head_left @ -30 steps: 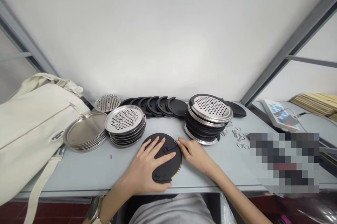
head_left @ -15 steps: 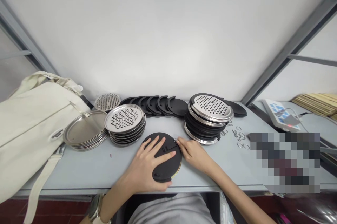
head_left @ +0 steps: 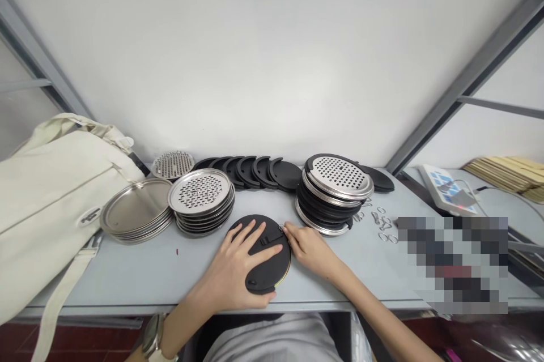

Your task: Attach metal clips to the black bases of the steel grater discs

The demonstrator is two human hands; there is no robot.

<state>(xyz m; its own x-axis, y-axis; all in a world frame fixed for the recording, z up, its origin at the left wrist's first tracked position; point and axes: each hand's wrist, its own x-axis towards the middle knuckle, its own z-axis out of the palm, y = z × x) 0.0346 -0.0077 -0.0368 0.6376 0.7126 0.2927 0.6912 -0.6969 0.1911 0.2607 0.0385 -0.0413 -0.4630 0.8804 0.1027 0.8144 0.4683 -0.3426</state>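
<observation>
A black round disc point(head_left: 266, 279) lies near the table's front edge, with a notch in its upper face and a thin gold-coloured edge at the lower right. My left hand point(head_left: 233, 271) is spread across it, fingers on top and thumb around the near rim, holding it down. At the disc's right rim, my right hand point(head_left: 308, 248) pinches a small shiny metal piece point(head_left: 281, 228); the fingertips hide most of it. Right of the hands stands a stack of black discs and metal grater plates point(head_left: 340, 178). Several small metal clips and rings point(head_left: 385, 220) lie beyond it.
To the left are a stack of grater plates point(head_left: 199, 192), a stack of plain metal plates point(head_left: 136, 209) and a cream bag point(head_left: 55, 203). Black discs point(head_left: 284, 174) overlap along the wall. A white device with cables point(head_left: 448, 189) and a blurred-out patch are on the right.
The view has shifted slightly. Both hands keep their hold at the disc, with hardly any visible movement.
</observation>
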